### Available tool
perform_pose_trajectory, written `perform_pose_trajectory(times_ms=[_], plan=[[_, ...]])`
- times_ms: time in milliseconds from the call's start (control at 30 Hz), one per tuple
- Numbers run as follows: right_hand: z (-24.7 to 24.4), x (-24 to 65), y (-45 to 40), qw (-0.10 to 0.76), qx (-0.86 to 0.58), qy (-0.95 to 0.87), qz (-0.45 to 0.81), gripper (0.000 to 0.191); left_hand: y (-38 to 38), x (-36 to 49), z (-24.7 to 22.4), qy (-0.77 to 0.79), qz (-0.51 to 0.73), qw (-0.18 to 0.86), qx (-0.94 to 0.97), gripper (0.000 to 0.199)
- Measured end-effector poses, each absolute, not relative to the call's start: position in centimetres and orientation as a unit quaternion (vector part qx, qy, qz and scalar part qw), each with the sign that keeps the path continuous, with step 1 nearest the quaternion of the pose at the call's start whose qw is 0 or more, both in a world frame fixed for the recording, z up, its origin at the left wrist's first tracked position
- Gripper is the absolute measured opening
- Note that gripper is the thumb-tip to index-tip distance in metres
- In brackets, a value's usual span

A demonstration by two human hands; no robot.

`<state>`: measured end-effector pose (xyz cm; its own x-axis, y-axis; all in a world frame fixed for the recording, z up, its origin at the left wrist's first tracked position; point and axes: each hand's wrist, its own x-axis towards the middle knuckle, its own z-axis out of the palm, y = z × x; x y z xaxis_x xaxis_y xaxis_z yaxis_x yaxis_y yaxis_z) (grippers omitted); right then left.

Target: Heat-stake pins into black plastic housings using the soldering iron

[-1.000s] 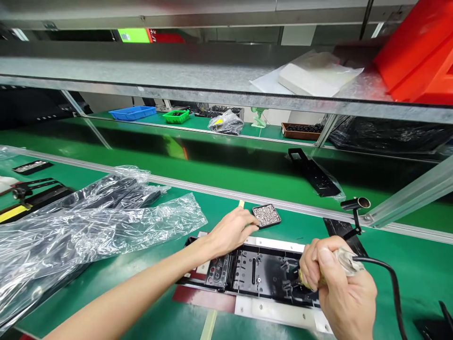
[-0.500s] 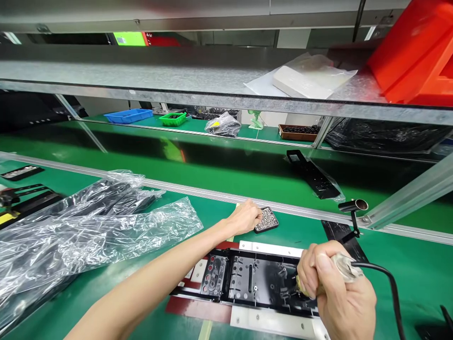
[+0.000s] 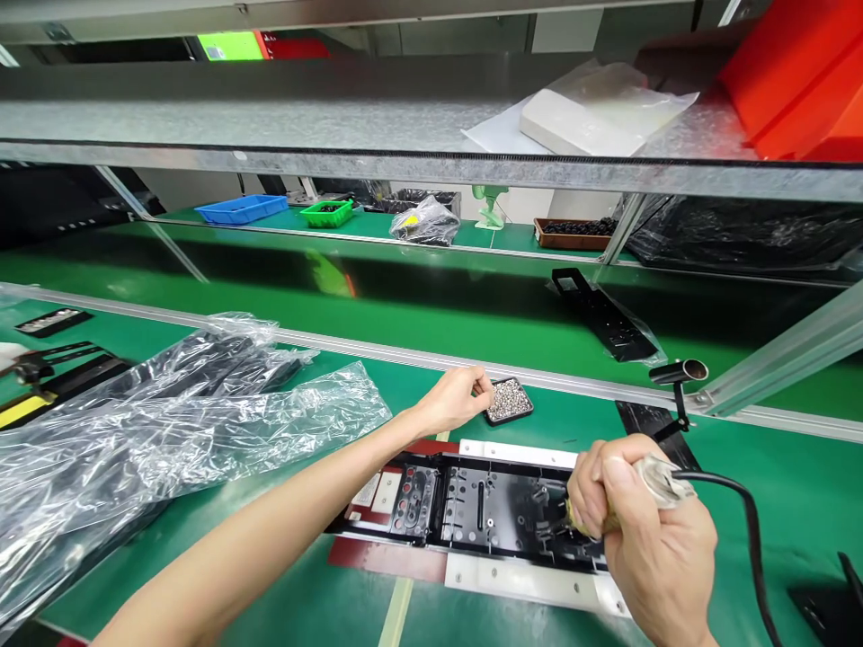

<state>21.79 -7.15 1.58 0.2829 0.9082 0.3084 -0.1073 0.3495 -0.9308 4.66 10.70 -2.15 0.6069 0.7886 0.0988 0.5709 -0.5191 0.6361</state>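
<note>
Green bench (image 3: pixel 337 611): left hand (image 3: pixel 455 400) half-curled at tray (image 3: pixel 512 418), hold unclear; right hand (image 3: pixel 653 539) closed around tool (image 3: pixel 664 485); possible spill from nudging.

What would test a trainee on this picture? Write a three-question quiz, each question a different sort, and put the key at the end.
1. Choose one. Which is nearest the left hand?
A) red bin
B) black tray
C) brown box

2. True or false: the right hand grips a corded tool.

3. Fill in the blank: on the far bench, as seen in the picture, the green bin sits to the ____ of the blue bin.

Key: 1. B; 2. true; 3. right
</note>
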Motion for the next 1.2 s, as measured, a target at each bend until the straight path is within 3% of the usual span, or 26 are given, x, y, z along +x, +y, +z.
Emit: perform_pose_trajectory(times_ms=[167, 333, 567, 900, 1200], plan=[[1.5, 21.8, -7.2, 0.673, -0.428, -0.463, 0.388, 0.027, 5.6, 1.3, -0.9, 0.407, 0.21, 0.348, 0.818, 0.018], [1.5, 21.8, -7.1, 0.671, -0.428, -0.475, 0.375, 0.028, 2.2, 0.2, -2.6, 0.345, 0.237, 0.375, 0.827, 0.012], [1.5, 21.7, -7.1, 0.676, -0.425, -0.47, 0.377, 0.026, 2.3, 1.2, -4.2, 0.253, 0.247, 0.291, 0.889, 0.016], [1.6, 21.8, -7.1, 0.673, -0.431, -0.467, 0.379, 0.026, 3.2, 1.2, -5.2, 0.285, 0.239, 0.382, 0.846, 0.009], [1.7, 21.8, -7.2, 0.674, -0.428, -0.469, 0.378, 0.026, 2.4, -0.1, -4.5, 0.232, 0.263, 0.278, 0.894, 0.017]])
